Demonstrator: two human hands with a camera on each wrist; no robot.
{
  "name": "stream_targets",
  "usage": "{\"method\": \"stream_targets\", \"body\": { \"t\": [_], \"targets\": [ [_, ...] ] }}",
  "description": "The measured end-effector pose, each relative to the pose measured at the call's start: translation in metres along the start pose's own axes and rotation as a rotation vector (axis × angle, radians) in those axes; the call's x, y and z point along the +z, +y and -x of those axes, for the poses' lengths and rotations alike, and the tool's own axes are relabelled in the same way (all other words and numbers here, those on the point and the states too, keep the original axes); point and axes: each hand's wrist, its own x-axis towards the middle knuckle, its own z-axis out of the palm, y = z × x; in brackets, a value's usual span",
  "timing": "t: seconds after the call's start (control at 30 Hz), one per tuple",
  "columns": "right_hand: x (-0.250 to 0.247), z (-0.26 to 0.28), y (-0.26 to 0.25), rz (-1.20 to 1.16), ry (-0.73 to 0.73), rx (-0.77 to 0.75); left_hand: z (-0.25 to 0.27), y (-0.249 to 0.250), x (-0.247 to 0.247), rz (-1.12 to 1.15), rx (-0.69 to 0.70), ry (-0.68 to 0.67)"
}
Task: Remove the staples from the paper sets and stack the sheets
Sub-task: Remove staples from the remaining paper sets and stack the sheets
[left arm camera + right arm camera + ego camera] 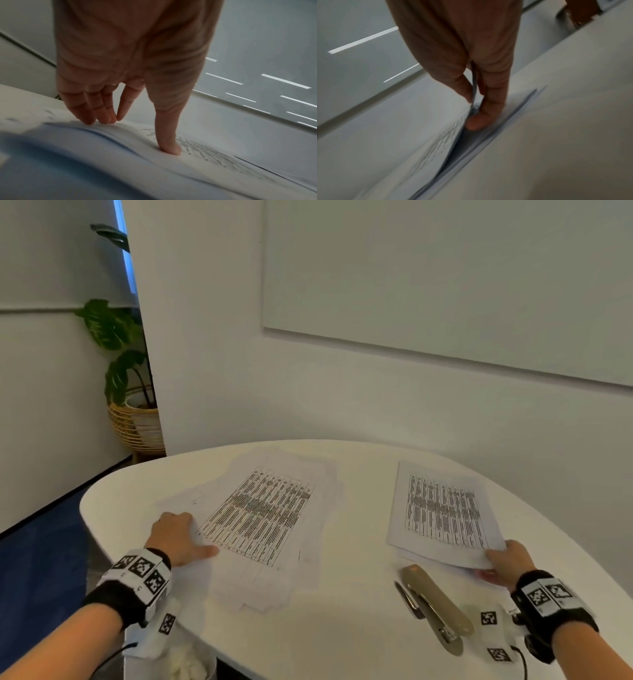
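A loose pile of printed sheets (270,518) lies on the left half of the white table (359,628). My left hand (178,537) rests on the pile's near left corner, fingertips (102,119) and thumb pressing down on the paper (197,155). On the right lies a smaller paper set (442,511) with printed tables. My right hand (507,559) pinches the near right corner of its top sheets (436,135), thumb above and fingers beneath, lifting them off the sheets below. A metal staple remover (435,604) lies on the table just left of my right wrist.
The table's curved edge runs close to a white wall at the back. A potted plant in a wicker basket (137,419) stands on the floor beyond the table's left end. Something white (185,659) sits below the table's near edge.
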Motion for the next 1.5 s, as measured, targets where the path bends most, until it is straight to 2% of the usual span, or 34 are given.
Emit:
{"method": "stream_targets", "body": {
  "t": [0.03,0.1,0.13,0.2,0.33,0.47,0.53,0.6,0.67,0.8,0.93,1.03,1.13,1.2,1.3,1.43,1.5],
  "targets": [
    [-0.001,0.003,-0.002,0.034,0.022,0.033,-0.002,0.000,0.001,0.015,-0.014,-0.006],
    [-0.003,0.004,-0.005,0.157,0.157,0.025,-0.003,0.002,0.002,0.039,-0.040,-0.010],
    [-0.005,0.012,-0.010,0.194,0.225,-0.064,-0.004,0.002,0.003,0.049,-0.053,-0.014],
    [-0.003,0.035,-0.018,0.121,0.248,-0.253,-0.005,0.004,0.002,0.078,-0.088,-0.026],
    [0.009,0.097,-0.033,0.059,-0.033,-0.457,-0.005,0.006,-0.002,0.116,-0.145,-0.077],
    [0.036,0.152,-0.027,0.163,-0.232,-0.681,0.000,0.005,-0.007,0.089,-0.238,-0.064],
    [0.054,0.162,-0.014,0.268,-0.325,-0.733,-0.001,0.006,-0.005,0.131,-0.227,-0.080],
    [0.065,0.173,-0.004,0.444,-0.417,-0.775,0.001,0.009,-0.006,0.138,-0.217,-0.102],
    [0.070,0.182,0.003,0.597,-0.486,-0.741,0.006,0.012,-0.009,0.078,-0.246,-0.083],
    [0.074,0.197,0.009,0.777,-0.666,-0.709,0.012,0.016,-0.013,0.058,-0.292,-0.074],
    [0.084,0.208,0.022,0.858,-0.477,-0.707,0.015,0.020,-0.015,0.166,-0.306,-0.009],
    [0.098,0.199,0.041,0.906,-0.264,-0.685,0.020,0.017,-0.014,0.209,-0.301,-0.042],
    [0.115,0.184,0.072,0.846,-0.063,-0.784,0.027,0.015,-0.009,0.148,-0.263,-0.016],
    [0.113,0.189,0.072,0.822,0.017,-0.861,0.030,0.016,-0.006,0.129,-0.289,0.029],
    [0.119,0.189,0.076,0.809,0.031,-0.930,0.033,0.018,-0.003,0.126,-0.292,0.025],
    [0.122,0.190,0.075,0.776,0.063,-0.942,0.030,0.014,-0.005,0.084,-0.283,-0.009],
    [0.122,0.191,0.074,0.767,0.032,-0.936,0.027,0.010,-0.006,0.053,-0.289,-0.037]
  ]
}}
